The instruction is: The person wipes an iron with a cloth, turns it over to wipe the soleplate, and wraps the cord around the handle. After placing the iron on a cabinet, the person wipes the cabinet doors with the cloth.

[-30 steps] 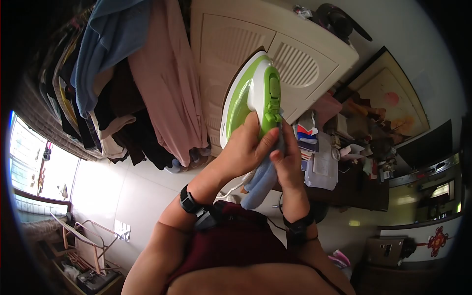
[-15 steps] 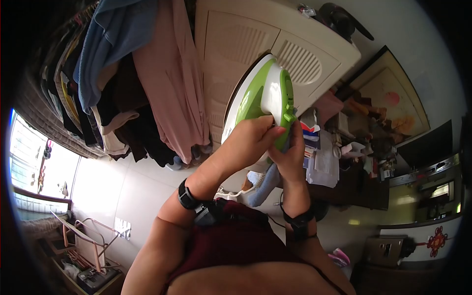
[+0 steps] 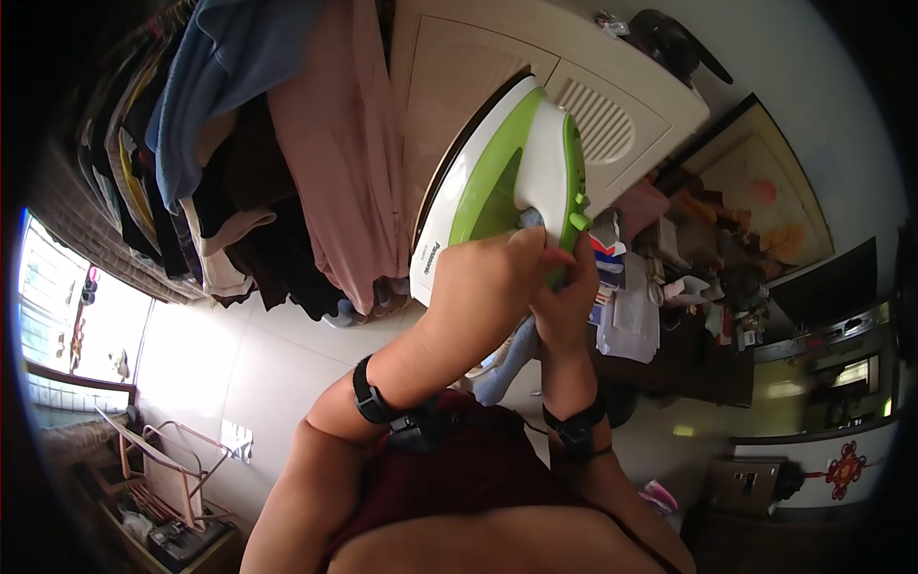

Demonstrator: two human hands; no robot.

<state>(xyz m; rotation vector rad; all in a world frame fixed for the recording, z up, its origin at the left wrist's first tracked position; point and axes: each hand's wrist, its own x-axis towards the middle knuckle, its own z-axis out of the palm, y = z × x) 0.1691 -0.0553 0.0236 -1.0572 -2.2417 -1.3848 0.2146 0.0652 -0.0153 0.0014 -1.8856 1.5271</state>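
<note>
A green and white steam iron [image 3: 492, 182] is held up in front of me, its tip pointing up and its dark soleplate edge facing left. My left hand [image 3: 488, 277] is closed at the rear of its handle, with the fingertips partly hidden. Against it, my right hand [image 3: 566, 297] wraps the back end of the handle just below the green buttons. Light-blue cloth [image 3: 512, 364] shows behind my hands, mostly covered by them.
Clothes, including a pink garment [image 3: 330, 163] and a blue one [image 3: 225, 86], hang at left. A beige cabinet [image 3: 469, 48] stands beyond the iron. Papers [image 3: 628, 320] crowd a dark table at right. A folding chair frame [image 3: 167, 459] is at lower left.
The iron has come closer and turned, showing more of its side and its brand lettering. Both hands moved with it and kept their hold. Less of the light cloth below shows.
</note>
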